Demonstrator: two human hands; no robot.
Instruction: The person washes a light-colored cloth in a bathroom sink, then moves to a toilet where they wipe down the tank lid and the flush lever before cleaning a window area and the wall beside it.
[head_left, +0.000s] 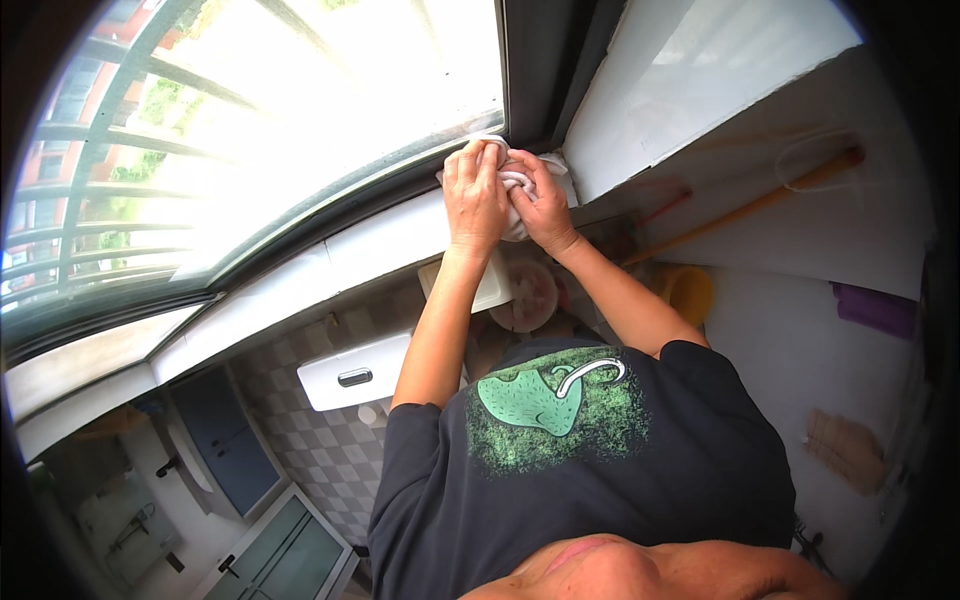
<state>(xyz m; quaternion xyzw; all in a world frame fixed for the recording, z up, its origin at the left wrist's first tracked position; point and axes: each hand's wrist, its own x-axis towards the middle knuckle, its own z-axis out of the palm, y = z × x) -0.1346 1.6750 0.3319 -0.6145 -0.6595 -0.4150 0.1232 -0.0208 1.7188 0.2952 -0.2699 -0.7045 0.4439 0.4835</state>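
Observation:
A whitish cloth (514, 184) is bunched at the lower corner of a dark-framed window (352, 196), above the white tiled sill (390, 234). My left hand (477, 191) grips the cloth from one side, its fingers curled over the top near the glass. On the other side my right hand (545, 202) holds the same cloth, thumb and fingers pinching its folds. Both hands are close together, and part of the cloth hangs below them. Some of the cloth is hidden under the fingers.
Metal bars stand outside the glass. White wall tiles (675, 75) edge the window recess. Below are a white toilet tank lid (322, 382), a pale container (491, 289), a round basin (529, 296), a yellow bucket (691, 294) and a long orange pole (795, 184).

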